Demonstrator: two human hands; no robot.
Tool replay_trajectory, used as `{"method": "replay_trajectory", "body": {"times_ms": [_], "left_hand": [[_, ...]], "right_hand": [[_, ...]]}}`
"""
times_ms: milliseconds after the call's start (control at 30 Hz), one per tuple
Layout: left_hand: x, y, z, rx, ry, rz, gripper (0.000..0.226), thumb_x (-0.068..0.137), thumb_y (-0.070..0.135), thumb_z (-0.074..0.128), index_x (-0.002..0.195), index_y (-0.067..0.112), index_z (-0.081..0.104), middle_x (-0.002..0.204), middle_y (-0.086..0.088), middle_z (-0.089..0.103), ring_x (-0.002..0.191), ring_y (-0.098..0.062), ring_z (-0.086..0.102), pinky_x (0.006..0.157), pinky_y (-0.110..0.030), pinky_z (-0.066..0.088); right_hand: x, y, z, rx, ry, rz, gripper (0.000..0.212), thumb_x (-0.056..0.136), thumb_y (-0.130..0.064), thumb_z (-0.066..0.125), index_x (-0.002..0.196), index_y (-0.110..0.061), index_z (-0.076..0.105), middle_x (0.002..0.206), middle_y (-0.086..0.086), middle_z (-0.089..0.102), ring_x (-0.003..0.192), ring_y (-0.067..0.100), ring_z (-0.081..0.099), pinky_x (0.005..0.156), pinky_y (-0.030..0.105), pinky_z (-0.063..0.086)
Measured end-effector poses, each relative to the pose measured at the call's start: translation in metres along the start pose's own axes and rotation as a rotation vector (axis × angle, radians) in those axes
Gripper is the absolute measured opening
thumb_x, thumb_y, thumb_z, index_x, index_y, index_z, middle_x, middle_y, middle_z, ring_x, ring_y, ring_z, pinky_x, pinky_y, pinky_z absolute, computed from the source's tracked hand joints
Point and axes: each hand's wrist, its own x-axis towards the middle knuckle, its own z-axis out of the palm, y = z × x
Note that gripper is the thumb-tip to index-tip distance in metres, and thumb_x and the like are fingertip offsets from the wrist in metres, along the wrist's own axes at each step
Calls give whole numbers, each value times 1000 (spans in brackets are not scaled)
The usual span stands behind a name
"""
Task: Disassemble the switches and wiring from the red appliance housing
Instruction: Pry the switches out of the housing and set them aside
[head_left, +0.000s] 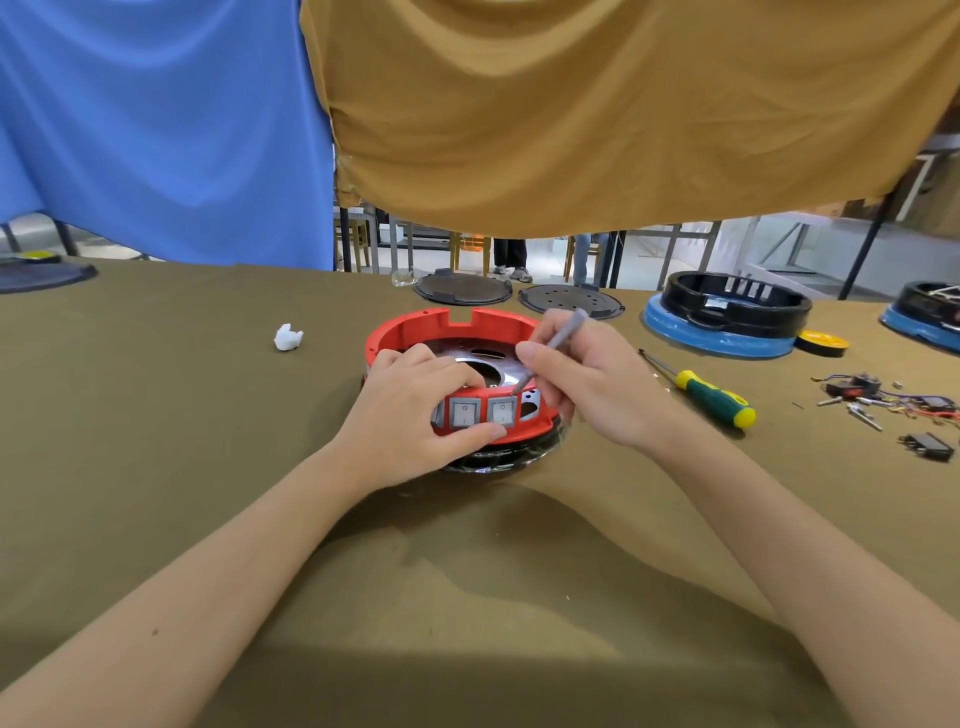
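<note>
Left hand (415, 410) clamps red housing (410, 332) beside 2 grey rocker switches (483, 413). Right hand (582, 379) pinches a thin grey tool (558, 340), tip angled down-left behind the right switch.

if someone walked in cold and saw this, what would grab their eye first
Likely the red appliance housing at the middle of the olive-covered table. The left hand steadies its front by two grey rocker switches, while the right hand works a slim grey tool in behind them. Next, the big blue and mustard cloths hanging behind, and the green-and-yellow screwdriver lying to the right.
</note>
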Motion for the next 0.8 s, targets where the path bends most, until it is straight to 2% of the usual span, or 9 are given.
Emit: {"method": "replay_trajectory", "body": {"times_ms": [100, 167, 233, 367, 467, 533, 633, 700, 800], "left_hand": [[1, 1, 0, -16, 7, -15, 46, 81, 67, 55, 101, 27, 67, 91, 24, 55, 89, -9, 50, 84, -38, 38], [1, 1, 0, -24, 23, -17, 47, 81, 67, 55, 101, 27, 68, 91, 25, 54, 89, -9, 50, 84, -38, 38], [0, 1, 0, -24, 32, -13, 47, 80, 67, 56, 101, 27, 69, 91, 25, 54, 88, -8, 49, 83, -37, 38], [0, 0, 1, -27, 31, -7, 46, 81, 67, 56, 101, 28, 68, 91, 28, 52, 86, -3, 43, 83, -32, 33], [1, -2, 1, -30, 35, -12, 45, 81, 67, 56, 100, 29, 68, 91, 28, 52, 85, -2, 42, 82, -31, 31], [0, -2, 1, -35, 32, -12, 43, 81, 67, 56, 99, 30, 68, 91, 27, 54, 86, -3, 44, 82, -31, 31], [0, -2, 2, -28, 23, -21, 43, 80, 67, 57, 98, 29, 68, 90, 23, 60, 86, -6, 47, 83, -34, 35], [1, -1, 2, -24, 16, -23, 44, 80, 67, 57, 98, 29, 68, 89, 24, 58, 86, -7, 47, 83, -34, 35], [2, -1, 3, -21, 20, -26, 46, 80, 67, 56, 99, 28, 69, 90, 26, 53, 87, -6, 47, 82, -33, 33]], "right_hand": [[24, -16, -7, -76, -161, 78, 26, 101, -26, 52, 78, -16, 51, 50, -8, 51, 44, 8, 45, 47, 18, 42], [37, -20, -6, -51, -242, 156, 27, 100, -22, 52, 75, -15, 49, 50, -8, 45, 43, 12, 38, 45, 23, 37], [46, -19, -4, 4, -294, 241, 30, 99, -17, 52, 70, -15, 45, 49, -4, 39, 42, 14, 31, 44, 27, 32], [54, -17, -1, -2, -338, 319, 35, 99, -18, 50, 65, -16, 42, 48, -5, 35, 41, 12, 27, 42, 22, 27], [47, -15, 3, -1, -241, 227, 31, 100, -18, 50, 69, -13, 48, 47, -10, 39, 40, 6, 31, 42, 18, 29], [32, -8, 7, -11, -92, 93, 27, 101, -18, 49, 76, -9, 52, 50, -13, 43, 43, 2, 37, 45, 12, 32], [8, 6, 13, 108, 100, 14, 27, 103, -16, 48, 82, 0, 51, 57, -10, 42, 48, 4, 39, 49, 13, 32], [4, 7, 16, 95, 141, -8, 27, 104, -18, 48, 83, -1, 51, 60, -8, 43, 51, 5, 39, 51, 17, 33], [7, 3, 19, 2, 153, -31, 25, 103, -19, 49, 83, -4, 53, 67, -1, 48, 64, 22, 48, 60, 34, 42]]}}
